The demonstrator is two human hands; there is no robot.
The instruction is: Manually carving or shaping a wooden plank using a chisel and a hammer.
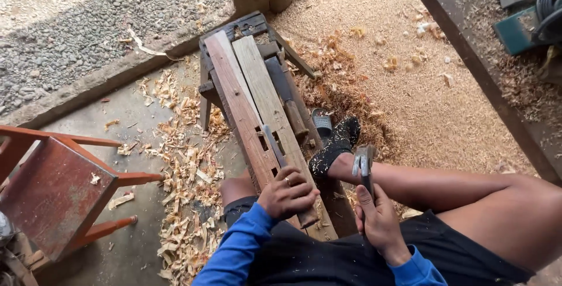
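Under left-hand fingers [293, 187], chisel [275, 145] on plank [240, 107].

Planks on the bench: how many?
2. A reddish plank with mortise slots lies on the left; a paler plank lies beside it on the right. The hands and lap hide their near ends.

Rough woodworking shop, open-sided w/ gravel strip [88, 22] just outside. Evidence: thick spread of fine tan sawdust [410, 81] on floor, pale curled wood shavings [187, 186] piled beside a low dark-framed work bench [246, 34] carrying reddish-brown & pale wooden planks [257, 98], plus teal power tool [518, 28] at the edge.
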